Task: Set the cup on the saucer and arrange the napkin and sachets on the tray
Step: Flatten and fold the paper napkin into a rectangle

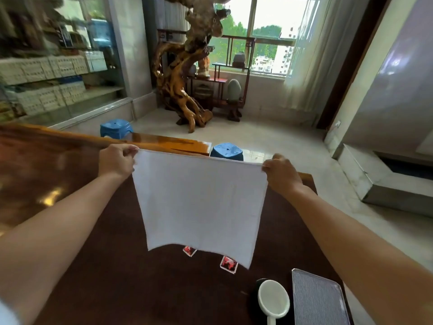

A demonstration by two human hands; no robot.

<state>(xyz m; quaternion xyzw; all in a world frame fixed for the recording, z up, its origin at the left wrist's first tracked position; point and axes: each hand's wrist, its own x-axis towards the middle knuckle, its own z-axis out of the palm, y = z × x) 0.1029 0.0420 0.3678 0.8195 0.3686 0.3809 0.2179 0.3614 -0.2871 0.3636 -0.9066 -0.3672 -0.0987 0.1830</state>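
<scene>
I hold a white cloth napkin (199, 202) spread out in the air above the dark wooden table (105, 266). My left hand (117, 161) pinches its top left corner and my right hand (281, 173) pinches its top right corner. Below the napkin's hanging edge two red sachets lie on the table, one (189, 250) partly hidden and one (229, 265) further right. A white cup (273, 299) stands on a black saucer (254, 301) near the bottom edge. A silver ribbed tray (318, 299) lies right of the cup.
Two blue plastic stools (116, 130) (226, 151) stand beyond the table's far edge. A carved root sculpture (185, 90) and a small dark shelf stand by the window. A glass display cabinet (58, 66) fills the left side. A low metal step (386, 181) runs along the right.
</scene>
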